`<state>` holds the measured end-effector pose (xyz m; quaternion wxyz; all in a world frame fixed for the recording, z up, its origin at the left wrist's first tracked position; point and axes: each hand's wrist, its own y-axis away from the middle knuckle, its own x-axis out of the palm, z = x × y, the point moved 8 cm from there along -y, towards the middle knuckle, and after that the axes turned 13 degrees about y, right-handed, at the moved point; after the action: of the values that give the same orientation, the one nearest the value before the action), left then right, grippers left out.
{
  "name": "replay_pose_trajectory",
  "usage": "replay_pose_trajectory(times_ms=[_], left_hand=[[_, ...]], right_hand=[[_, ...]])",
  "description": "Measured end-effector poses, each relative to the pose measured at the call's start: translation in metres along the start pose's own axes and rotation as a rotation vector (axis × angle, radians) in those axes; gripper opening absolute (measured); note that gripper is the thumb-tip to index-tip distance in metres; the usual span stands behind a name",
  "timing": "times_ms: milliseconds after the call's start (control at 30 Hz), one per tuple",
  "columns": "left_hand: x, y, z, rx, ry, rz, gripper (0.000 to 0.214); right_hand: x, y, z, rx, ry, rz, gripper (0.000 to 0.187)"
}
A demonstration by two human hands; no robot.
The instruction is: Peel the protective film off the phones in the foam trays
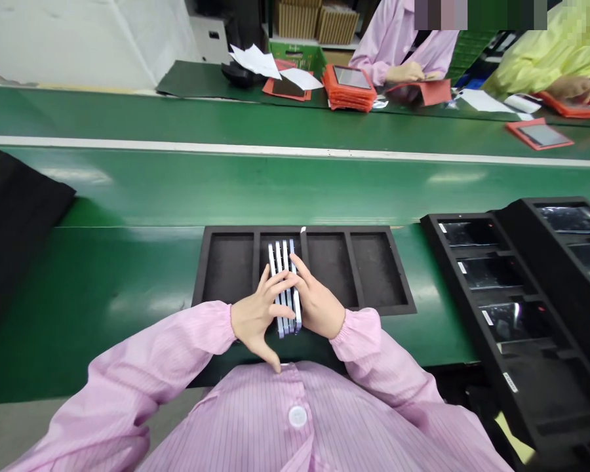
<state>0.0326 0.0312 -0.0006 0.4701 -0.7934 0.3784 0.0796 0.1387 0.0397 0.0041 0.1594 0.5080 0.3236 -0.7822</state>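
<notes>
Both my hands clasp a small stack of thin silver-edged devices [285,272], held on edge over the second slot of a black four-slot foam tray [373,269]. My left hand [255,318] wraps the stack from the left, fingers curled across it. From the right, my right hand [317,305] presses against the stack with its fingers closed on it. The tray's other slots look bare.
A green conveyor belt [275,187] runs across behind the tray. Black trays [516,314] holding dark devices stand at the right. Across the belt, two people in pink and yellow coats handle red-cased tablets [350,85] and papers. A black sheet [14,216] lies at left.
</notes>
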Motion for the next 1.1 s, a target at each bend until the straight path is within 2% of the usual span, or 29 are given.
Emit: replay_pose_trajectory(times_ms=[67,100,167,233,300,400,467,533,633,767,933,1000,1100], left_hand=[[0.001,0.003,0.002,-0.054,0.050,-0.032,0.109],[-0.002,0.004,0.005,-0.096,0.102,-0.101,0.105],[-0.014,0.008,0.020,-0.232,0.234,-0.341,0.095],[-0.026,0.016,0.042,-0.386,0.327,-0.631,0.081],[-0.035,0.020,0.064,-0.512,0.340,-0.860,0.059],[-0.039,0.014,0.095,-0.656,0.366,-1.058,0.034],[-0.038,0.004,0.107,-0.720,0.416,-1.109,0.028],[-0.036,-0.006,0.111,-0.740,0.466,-1.113,0.023],[-0.038,-0.016,0.106,-0.725,0.512,-1.098,0.023],[-0.054,-0.027,0.097,-0.643,0.542,-1.112,0.022],[-0.075,-0.049,0.089,-0.397,0.587,-1.079,0.025],[-0.074,-0.047,0.096,-0.372,0.634,-1.094,0.020],[-0.064,-0.031,0.118,-0.497,0.689,-1.150,0.016]], right_hand=[[-0.002,0.004,0.000,0.021,-0.053,0.030,0.091],[-0.003,0.006,0.001,0.027,-0.091,0.055,0.094],[-0.006,0.008,-0.001,0.034,-0.189,0.090,0.096],[-0.009,0.007,-0.010,0.102,-0.338,0.047,0.087],[-0.011,0.002,-0.034,0.305,-0.537,-0.117,0.065],[0.004,-0.001,-0.072,0.727,-0.836,-0.421,0.036],[0.023,-0.010,-0.079,0.874,-0.961,-0.487,0.035],[0.039,-0.023,-0.076,0.904,-1.041,-0.465,0.039],[0.048,-0.036,-0.069,0.901,-1.107,-0.453,0.042],[0.035,-0.048,-0.063,0.860,-1.130,-0.501,0.037],[0.000,-0.066,-0.059,0.563,-1.046,-0.682,0.034],[0.002,-0.065,-0.062,0.545,-1.020,-0.705,0.033],[0.020,-0.060,-0.071,0.651,-1.021,-0.668,0.032]])
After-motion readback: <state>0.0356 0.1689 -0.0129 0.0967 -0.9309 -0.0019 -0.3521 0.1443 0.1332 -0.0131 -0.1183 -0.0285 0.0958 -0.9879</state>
